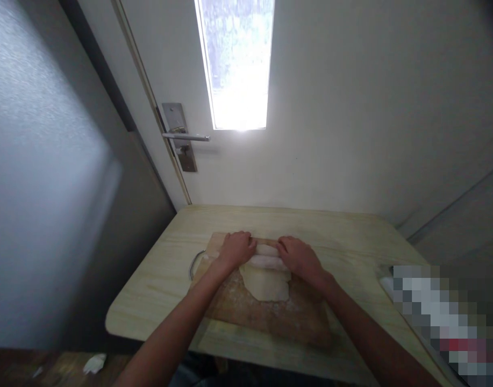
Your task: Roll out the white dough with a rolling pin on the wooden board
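A flattened sheet of pale dough [266, 285] lies on a wooden cutting board [246, 312] dusted with flour. Across the dough's upper part runs a pale, floury rolling pin [267, 262], its ends hidden beneath my hands. My left hand [238, 250] curls over the left end, while my right hand [299, 256] is closed over the right end. A strip of dough shows beyond the pin, between my fingertips.
The board rests on a light wooden table [149, 279], its metal handle [193, 266] at the left. Behind stands a door with a lever handle [190, 137] and a bright glass pane [240, 64]. A grey panel [36, 188] rises at left; a blurred-out object [443, 317] sits at right.
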The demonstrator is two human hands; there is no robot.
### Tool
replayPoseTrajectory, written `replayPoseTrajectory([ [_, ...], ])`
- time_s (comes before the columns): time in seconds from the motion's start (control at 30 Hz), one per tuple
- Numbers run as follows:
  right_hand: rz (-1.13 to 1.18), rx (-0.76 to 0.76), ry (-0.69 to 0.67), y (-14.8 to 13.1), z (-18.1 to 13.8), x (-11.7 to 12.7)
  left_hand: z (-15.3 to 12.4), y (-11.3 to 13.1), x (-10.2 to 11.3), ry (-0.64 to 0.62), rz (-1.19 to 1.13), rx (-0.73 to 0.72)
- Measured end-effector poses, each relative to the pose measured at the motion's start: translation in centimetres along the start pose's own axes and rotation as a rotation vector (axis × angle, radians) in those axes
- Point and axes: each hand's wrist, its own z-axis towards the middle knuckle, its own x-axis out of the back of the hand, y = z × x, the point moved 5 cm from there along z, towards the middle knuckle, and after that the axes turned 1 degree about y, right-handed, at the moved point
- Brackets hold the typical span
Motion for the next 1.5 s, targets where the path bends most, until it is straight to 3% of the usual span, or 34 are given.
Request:
replayPoseTrajectory([
  [0.27, -0.136, 0.062, -0.001, 1.8, -0.5, -0.6, -0.4, -2.8, 0.3, -0.098, 0.007, 0.016],
  [0.63, -0.273, 0.286, 0.100, 1.7, -1.4, -1.5, -1.7, -5.2, 0.0, -0.095, -0.018, 0.267],
  [0.93, -0.241, 0.374, 0.128, 1.6, -1.4, -2.1, -2.4, -4.9, -0.3, -0.053, -0.092, 0.176],
  [1.23, -0.035, 0.376, 0.122, 1.6, -1.2, -1.9, -1.9, -5.6, -1.4, -0.086, -0.107, 0.078],
  [1.5, 0.149, 0.225, 0.020, 2.4, -0.8, -2.2, -1.6, -5.5, -1.6, -0.112, -0.097, 0.019],
])
